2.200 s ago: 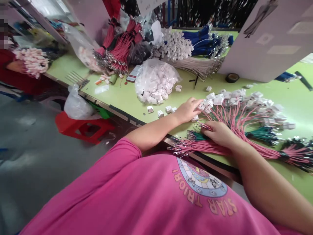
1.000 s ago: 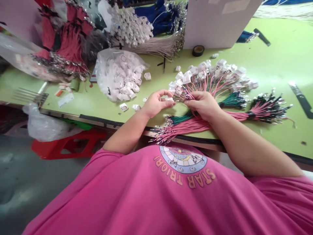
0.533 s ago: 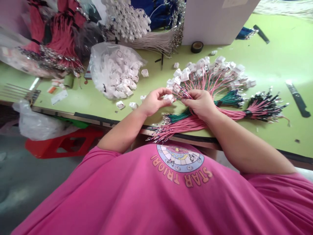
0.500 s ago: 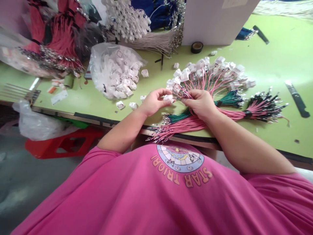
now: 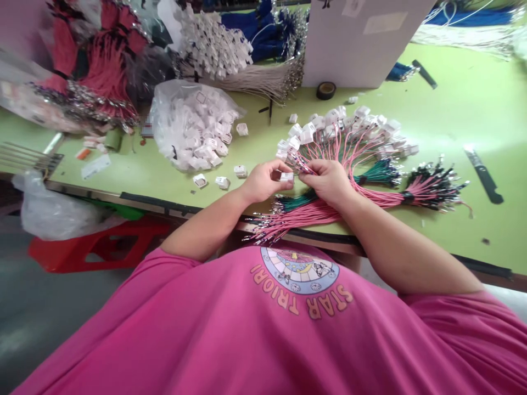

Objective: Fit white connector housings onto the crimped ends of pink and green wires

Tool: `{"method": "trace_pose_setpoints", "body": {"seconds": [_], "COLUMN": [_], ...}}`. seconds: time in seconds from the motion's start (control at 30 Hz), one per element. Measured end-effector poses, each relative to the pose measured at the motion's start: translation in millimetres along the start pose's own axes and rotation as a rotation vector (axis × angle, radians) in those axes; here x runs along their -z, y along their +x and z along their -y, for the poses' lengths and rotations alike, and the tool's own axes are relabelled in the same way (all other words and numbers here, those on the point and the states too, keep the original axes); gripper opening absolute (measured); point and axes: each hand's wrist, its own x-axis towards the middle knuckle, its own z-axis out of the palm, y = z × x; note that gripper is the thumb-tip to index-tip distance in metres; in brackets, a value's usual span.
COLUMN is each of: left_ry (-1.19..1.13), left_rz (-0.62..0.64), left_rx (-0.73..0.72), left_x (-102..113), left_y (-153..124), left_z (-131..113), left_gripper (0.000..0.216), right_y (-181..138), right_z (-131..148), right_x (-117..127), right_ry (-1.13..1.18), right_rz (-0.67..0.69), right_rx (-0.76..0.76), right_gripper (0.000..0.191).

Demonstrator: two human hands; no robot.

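Between the thumb and fingers of my left hand is a white plastic connector housing. My right hand pinches pink wires with crimped ends, close to the housing; whether a wire sits in the housing I cannot tell. Beyond the hands fan out several pink and green wires with white connectors on their ends. Under my right hand runs a tied bundle of pink wires, its black-tipped ends to the right. A green wire bundle lies alongside it.
A clear bag of white housings lies to the left, with loose housings near it. Further back are a tape roll, a large pale box and red wire bundles. A knife lies at right.
The camera view has shifted slightly. The housing in my left hand has come a little nearer to me and is turned differently. My right hand still pinches the wires.
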Motion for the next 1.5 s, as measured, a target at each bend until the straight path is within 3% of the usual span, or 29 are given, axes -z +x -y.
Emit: {"method": "trace_pose_setpoints", "body": {"seconds": [0.2, 0.33, 0.47, 0.53, 0.7, 1.0, 1.23, 1.5], "left_ry": [-0.059, -0.08, -0.107, -0.125, -0.195, -0.214, -0.182, -0.05], "left_rz": [0.005, -0.084, -0.121, -0.129, -0.118, -0.025, 0.031, -0.053], "left_rx": [-0.013, 0.008, 0.057, 0.062, 0.054, 0.03, -0.02, -0.065], "left_x": [-5, 3, 9, 10, 9, 5, 5, 4], "left_y": [4, 4, 2, 2, 1, 1, 4, 2], "left_z": [3, 0, -5, -7, -10, -6, 2, 8], "left_gripper": [0.055, 0.055, 0.057, 0.057, 0.06, 0.059, 0.057, 0.057], "right_y": [0, 0, -4, -7, -10, -9, -11, -9], "right_z": [1, 2, 15, 23, 32, 22, 26, 29], "right_x": [-3, 0, 8, 14, 20, 8, 8, 5], "right_ry": [-0.066, -0.055, -0.16, -0.199, -0.065, 0.205, -0.104, -0.313], "right_rz": [-0.009, -0.009, -0.047, 0.0, 0.193, 0.134, 0.082, 0.074], "right_rx": [0.012, 0.011, -0.044, -0.067, -0.177, -0.254, -0.179, -0.099], "right_gripper": [0.018, 0.022, 0.021, 0.017, 0.003, 0.014, 0.017, 0.025]}}
